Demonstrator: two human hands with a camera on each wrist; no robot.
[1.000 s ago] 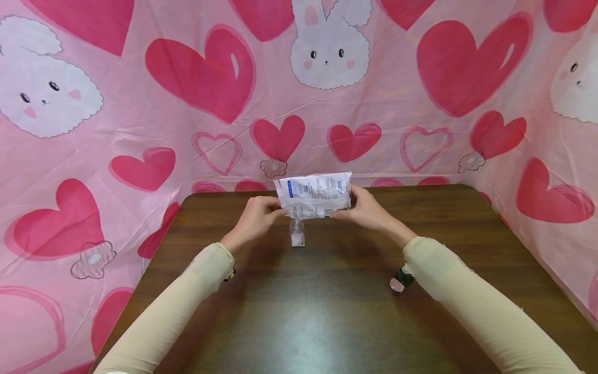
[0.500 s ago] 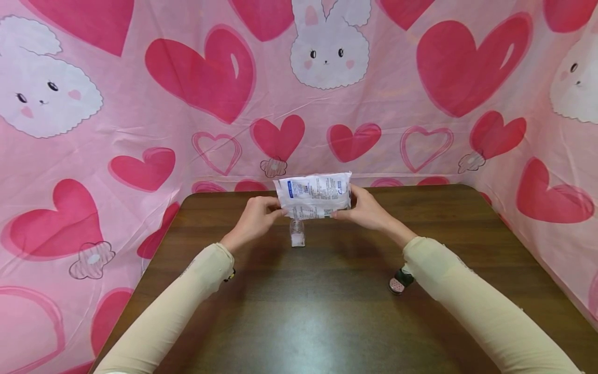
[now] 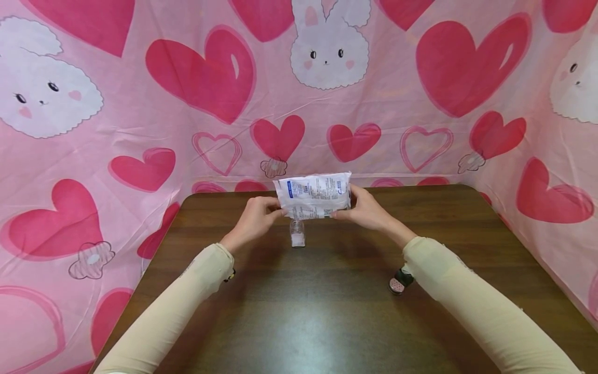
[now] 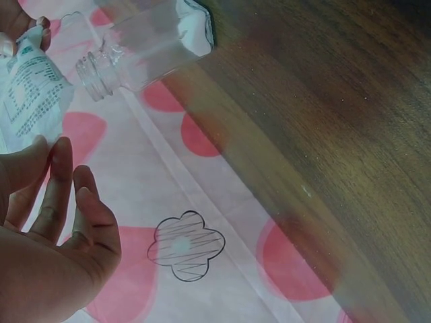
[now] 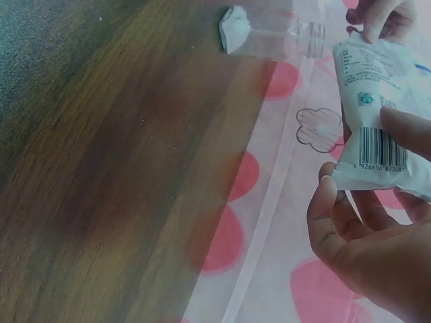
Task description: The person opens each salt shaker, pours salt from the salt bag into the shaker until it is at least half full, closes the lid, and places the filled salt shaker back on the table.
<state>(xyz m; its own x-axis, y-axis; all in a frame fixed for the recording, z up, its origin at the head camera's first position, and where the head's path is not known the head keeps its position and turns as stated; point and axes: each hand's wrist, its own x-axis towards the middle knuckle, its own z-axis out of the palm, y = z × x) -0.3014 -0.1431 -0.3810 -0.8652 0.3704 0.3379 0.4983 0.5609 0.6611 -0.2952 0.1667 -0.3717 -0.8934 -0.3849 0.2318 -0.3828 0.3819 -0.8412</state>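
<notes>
I hold the soft, crinkled packet (image 3: 315, 197) at the centre of the head frame, its ends pinched in my left grip (image 3: 256, 215) and my right grip (image 3: 369, 209). The right wrist view shows its striped barcode (image 5: 382, 148), which I cannot make out from the head; both wrist views sharpen the threaded neck (image 4: 95, 75) of the clear bottle (image 4: 149, 47) on the wood-grained surface (image 3: 303, 311)

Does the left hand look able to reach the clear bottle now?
Probably yes, if the left hand releases the white packet: the clear bottle stands close by, with nothing seen between.
</notes>
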